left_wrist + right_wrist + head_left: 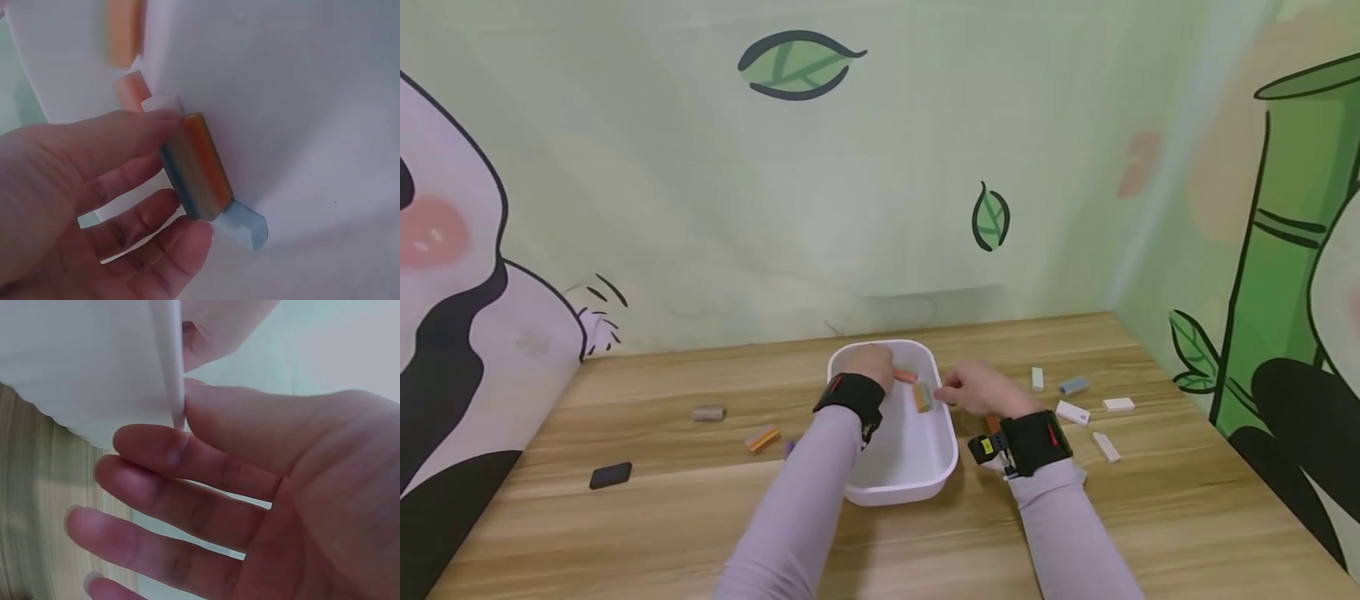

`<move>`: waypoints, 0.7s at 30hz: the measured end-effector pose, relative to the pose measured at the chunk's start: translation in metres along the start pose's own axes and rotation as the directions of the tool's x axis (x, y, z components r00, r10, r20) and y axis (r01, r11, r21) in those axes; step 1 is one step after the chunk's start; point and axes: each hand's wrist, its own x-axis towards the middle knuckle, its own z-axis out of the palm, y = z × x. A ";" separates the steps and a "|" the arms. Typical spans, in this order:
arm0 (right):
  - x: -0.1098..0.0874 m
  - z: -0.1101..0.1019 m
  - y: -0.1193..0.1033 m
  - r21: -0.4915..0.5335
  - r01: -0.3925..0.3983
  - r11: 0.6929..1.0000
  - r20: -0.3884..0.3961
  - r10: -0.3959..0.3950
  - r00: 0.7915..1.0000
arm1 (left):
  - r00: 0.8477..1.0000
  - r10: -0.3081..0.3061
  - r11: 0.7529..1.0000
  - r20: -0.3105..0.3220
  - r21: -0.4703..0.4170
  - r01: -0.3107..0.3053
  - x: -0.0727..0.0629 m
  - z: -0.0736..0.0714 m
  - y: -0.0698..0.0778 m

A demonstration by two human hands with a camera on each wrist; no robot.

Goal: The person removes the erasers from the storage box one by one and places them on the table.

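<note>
My left hand (pixel 868 363) reaches down into a white plastic tub (pixel 898 493). In the left wrist view its thumb and fingertips pinch a striped eraser-like block (pixel 200 169) in orange, grey and blue. Close by in the tub are a light blue block (pixel 247 226), a pink block (pixel 132 89), partly behind the thumb, and an orange block (pixel 124 31). At the tub's right side, my right hand (pixel 981 388) pinches the rim (pixel 174 375) between thumb and index finger, with the other fingers outside the wall. An orange and green block (pixel 922 397) lies inside near that rim.
Several white blocks (pixel 1072 412) and a grey-blue block (pixel 1073 385) lie on the wooden table (pixel 700 542) to the right. On the left are a brown-grey block (pixel 708 413), an orange striped block (pixel 763 439) and a black block (pixel 611 476). A printed cloth (pixel 850 208) hangs behind.
</note>
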 end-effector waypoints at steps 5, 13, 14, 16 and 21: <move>0.001 0.001 0.000 0.007 -0.021 1.000 0.001 0.021 1.000 | 0.997 0.052 0.995 -0.062 0.094 -0.046 0.014 0.025 -0.014; 0.001 0.000 0.000 -0.009 -0.022 1.000 -0.001 0.022 1.000 | 0.997 0.061 0.988 -0.040 0.142 -0.055 0.026 0.044 -0.024; 0.001 0.000 -0.001 -0.007 -0.024 1.000 -0.002 0.024 1.000 | 0.997 0.063 0.987 -0.046 0.153 -0.055 0.019 0.036 -0.020; 0.001 0.000 -0.001 -0.006 -0.026 1.000 -0.004 0.026 1.000 | 0.995 0.075 0.987 -0.069 0.147 -0.064 0.004 0.025 -0.015; 0.001 0.000 -0.001 -0.004 -0.031 0.999 -0.006 0.031 0.999 | 0.997 0.061 0.987 -0.037 0.148 -0.055 -0.008 0.012 -0.007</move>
